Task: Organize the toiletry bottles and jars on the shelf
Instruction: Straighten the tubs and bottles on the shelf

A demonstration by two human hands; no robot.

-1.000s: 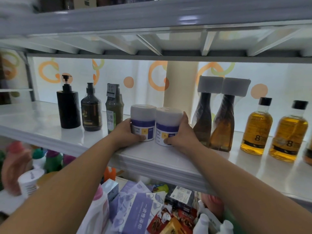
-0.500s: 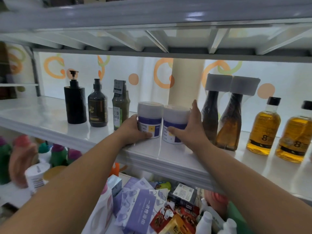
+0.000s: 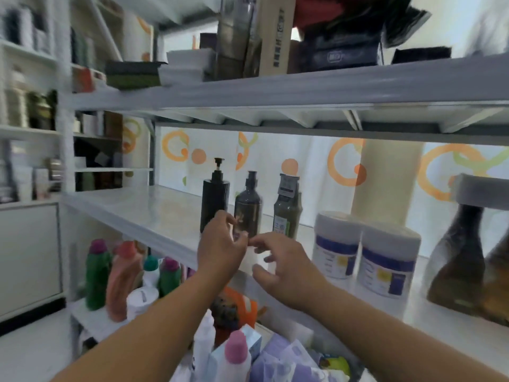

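left hand (image 3: 220,252) and right hand (image 3: 286,268) hover loose and empty by the brown pump bottle (image 3: 248,208), kinda blurry but gripping it seems next.

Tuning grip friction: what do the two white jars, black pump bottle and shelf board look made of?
White jars: likely opaque plastic, matte lids, printed purple labels; blur hides detail. Black pump bottle: probably matte plastic, ribbed sides, no sharp glare. Shelf board: glossy white with a light sheen; painted metal or laminate, cannot tell.
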